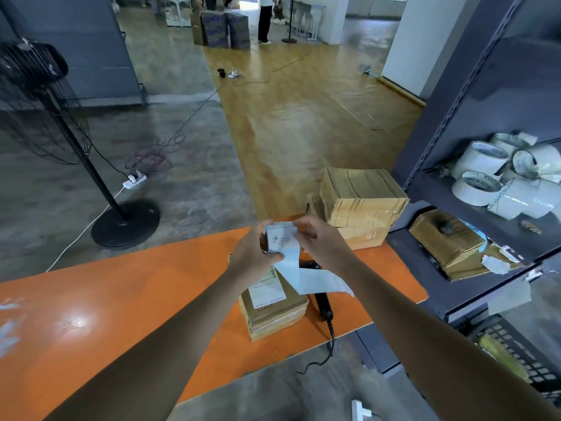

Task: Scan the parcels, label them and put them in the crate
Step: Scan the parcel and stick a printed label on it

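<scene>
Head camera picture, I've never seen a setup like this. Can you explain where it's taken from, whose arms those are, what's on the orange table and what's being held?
No machine here: a person wears the camera on their head, so it looks down at their own arms. The left hand and right hand pinch a white label strip with handwriting on it. Below them on the orange table lie a cardboard parcel with a printed label and a black corded scanner. More parcels are stacked at the table's far right, beside a shelf holding tape rolls.
</scene>
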`<act>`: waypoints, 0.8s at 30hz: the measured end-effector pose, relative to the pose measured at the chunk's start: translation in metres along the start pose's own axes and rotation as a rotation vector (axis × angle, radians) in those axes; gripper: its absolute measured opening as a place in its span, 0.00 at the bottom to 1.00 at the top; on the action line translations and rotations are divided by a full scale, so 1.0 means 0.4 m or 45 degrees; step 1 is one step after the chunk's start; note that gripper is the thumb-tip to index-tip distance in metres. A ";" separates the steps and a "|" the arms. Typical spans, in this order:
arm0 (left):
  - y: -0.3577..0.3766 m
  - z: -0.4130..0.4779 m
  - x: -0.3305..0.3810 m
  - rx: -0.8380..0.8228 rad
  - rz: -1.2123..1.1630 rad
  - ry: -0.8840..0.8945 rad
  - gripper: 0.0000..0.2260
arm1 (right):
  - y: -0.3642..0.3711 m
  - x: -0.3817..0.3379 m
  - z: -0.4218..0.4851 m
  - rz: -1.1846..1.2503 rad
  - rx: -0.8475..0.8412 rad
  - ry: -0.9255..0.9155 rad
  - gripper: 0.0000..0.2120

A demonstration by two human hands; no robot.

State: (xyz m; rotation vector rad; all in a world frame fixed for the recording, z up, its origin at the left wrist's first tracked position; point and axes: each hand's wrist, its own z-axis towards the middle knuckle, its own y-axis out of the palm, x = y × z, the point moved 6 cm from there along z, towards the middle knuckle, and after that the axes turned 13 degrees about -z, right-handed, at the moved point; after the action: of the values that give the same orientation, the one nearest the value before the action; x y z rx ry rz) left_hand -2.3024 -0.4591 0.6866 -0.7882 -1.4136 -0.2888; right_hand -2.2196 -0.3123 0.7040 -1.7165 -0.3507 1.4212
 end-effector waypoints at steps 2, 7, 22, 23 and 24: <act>-0.001 0.002 -0.002 0.005 0.003 -0.008 0.33 | -0.003 -0.010 -0.001 -0.031 0.003 0.015 0.06; 0.008 0.004 0.002 -0.005 0.033 0.002 0.33 | -0.015 -0.026 0.005 -0.171 0.049 0.007 0.02; 0.017 0.026 -0.007 -0.078 -0.125 -0.207 0.18 | 0.008 -0.009 0.007 -0.137 0.023 0.072 0.11; 0.017 0.028 -0.007 -0.073 -0.154 -0.231 0.16 | 0.006 -0.008 0.007 -0.142 0.023 0.067 0.11; 0.017 0.030 -0.007 -0.069 -0.172 -0.249 0.13 | 0.006 -0.008 0.006 -0.151 0.017 0.062 0.11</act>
State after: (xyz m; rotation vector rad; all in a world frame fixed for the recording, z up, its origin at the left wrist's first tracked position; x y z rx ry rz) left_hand -2.3080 -0.4473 0.6813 -0.7826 -1.6528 -0.3633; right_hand -2.2235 -0.3146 0.7043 -1.6878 -0.4087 1.2915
